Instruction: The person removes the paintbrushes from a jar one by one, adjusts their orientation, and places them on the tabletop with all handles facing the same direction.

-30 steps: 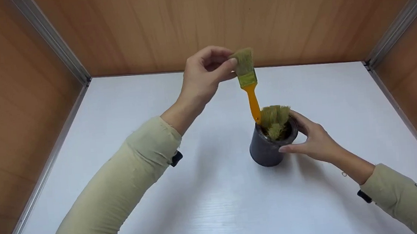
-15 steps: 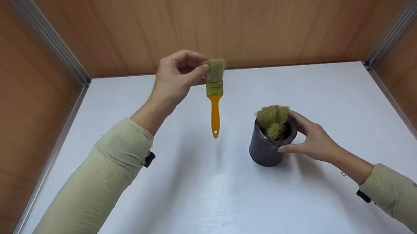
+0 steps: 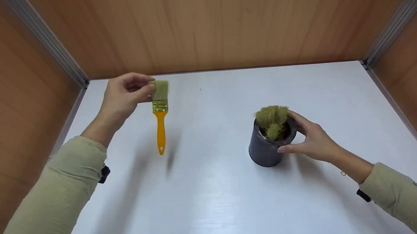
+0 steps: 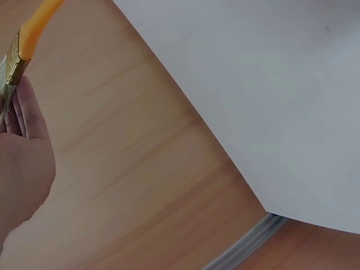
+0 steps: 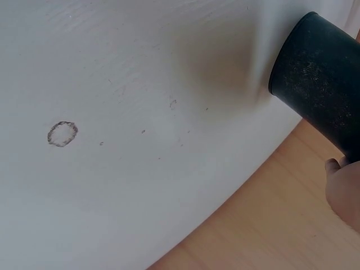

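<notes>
Left grip (image 3: pixel 123 96) pinches a paintbrush (image 3: pixel 160 113) by its bristles; right grip (image 3: pixel 310 140) clasps the black cup (image 3: pixel 266 151).

Brush (image 3: pixel 160 113) hangs above table (image 3: pixel 216 206), far-left; cup (image 3: pixel 268 147) w/ brushes (image 3: pixel 272 119) in it stands right-centre, well apart.

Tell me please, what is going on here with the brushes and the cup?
A person's left hand pinches a paintbrush by its bristles, so the orange handle hangs down above the white table, off to the left. The right hand grips a dark cup standing on the table. More brushes stand in the cup, bristles up.
</notes>
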